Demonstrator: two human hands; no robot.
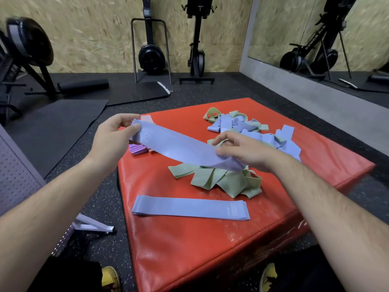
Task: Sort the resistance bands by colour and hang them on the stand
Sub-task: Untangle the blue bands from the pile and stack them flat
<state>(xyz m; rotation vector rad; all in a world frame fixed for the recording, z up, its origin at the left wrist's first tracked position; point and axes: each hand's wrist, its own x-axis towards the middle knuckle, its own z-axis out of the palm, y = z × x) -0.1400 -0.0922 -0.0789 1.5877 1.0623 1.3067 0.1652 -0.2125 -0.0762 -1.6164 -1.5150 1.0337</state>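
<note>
Resistance bands lay only partly sorted on the red padded surface (189, 249), and none could be seen hanging anywhere. One blue band (179, 148) was held flat above the surface, spanning both hands: the left hand (111, 140) pinched its far end between thumb and fingers, and the right hand (242, 150) gripped the other end, whose tip drooped below the palm.

At the near edge sat a neat blue stack (189, 207), its bands laid flat and lined up. Behind it a green pile (223, 180) was gathered but loose and crumpled. Farther back a mixed heap (242, 127) of blue and green bands was tangled together, unsorted. By the far left edge, partly behind the held band, were a small purple stack (137, 149) and a pink band (147, 118).

By my judgement, the sorting was roughly midway: blue and green each had a gathering place, the mixed heap remained to be separated, and the held band most likely belonged on the blue stack. All the hanging was left to do. A perforated grey panel (14, 175) at the left edge may have been the stand, though that could not be told for certain.
</note>
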